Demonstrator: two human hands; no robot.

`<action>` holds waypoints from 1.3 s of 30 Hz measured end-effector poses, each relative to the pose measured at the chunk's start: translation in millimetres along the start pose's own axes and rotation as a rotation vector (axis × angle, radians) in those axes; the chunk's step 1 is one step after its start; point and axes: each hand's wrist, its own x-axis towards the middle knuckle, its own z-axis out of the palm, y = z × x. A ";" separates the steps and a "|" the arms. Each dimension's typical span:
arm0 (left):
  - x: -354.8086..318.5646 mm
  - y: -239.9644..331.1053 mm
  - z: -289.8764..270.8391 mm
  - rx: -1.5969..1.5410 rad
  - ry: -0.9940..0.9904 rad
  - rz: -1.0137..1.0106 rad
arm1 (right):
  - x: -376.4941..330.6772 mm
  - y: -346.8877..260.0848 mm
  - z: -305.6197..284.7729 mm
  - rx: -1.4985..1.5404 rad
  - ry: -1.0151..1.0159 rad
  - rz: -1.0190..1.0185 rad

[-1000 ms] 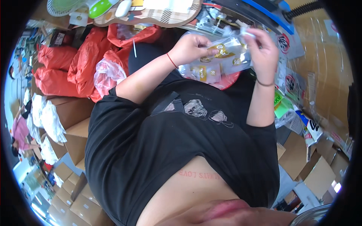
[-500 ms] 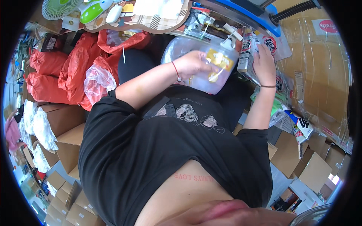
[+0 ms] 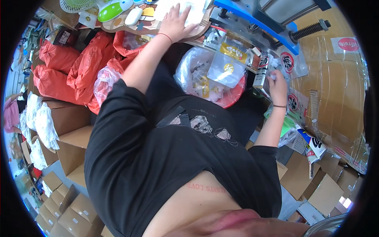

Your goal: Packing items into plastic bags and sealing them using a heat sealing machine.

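Note:
My left hand is spread open, palm down, on white sheets on the patterned tabletop. It holds nothing. To its right, a see-through plastic pouch with a gold label hangs at the bench edge. Beneath that pouch, a see-through plastic bag with a red rim part lies over my lap, with several gold-printed pouches inside. My right hand has its fingers curled beside a black-and-white can or box. What those fingers hold, if anything, is too small to make out.
A blue-framed press with a spring rod stands at the upper right. Large cardboard walls the right side. Stuffed red bags lie at left. A white mouse and a green-white fan are on the tabletop.
My left hand has let go of the pouch and moved up and left onto the sheets. The pouch now hangs at the bench edge. My right hand's fingers have curled off the can.

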 end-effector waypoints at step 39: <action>-31.2 111.7 15.3 -1.457 -1.063 -1.017 | 40.1 1.3 20.9 -0.201 0.011 -0.151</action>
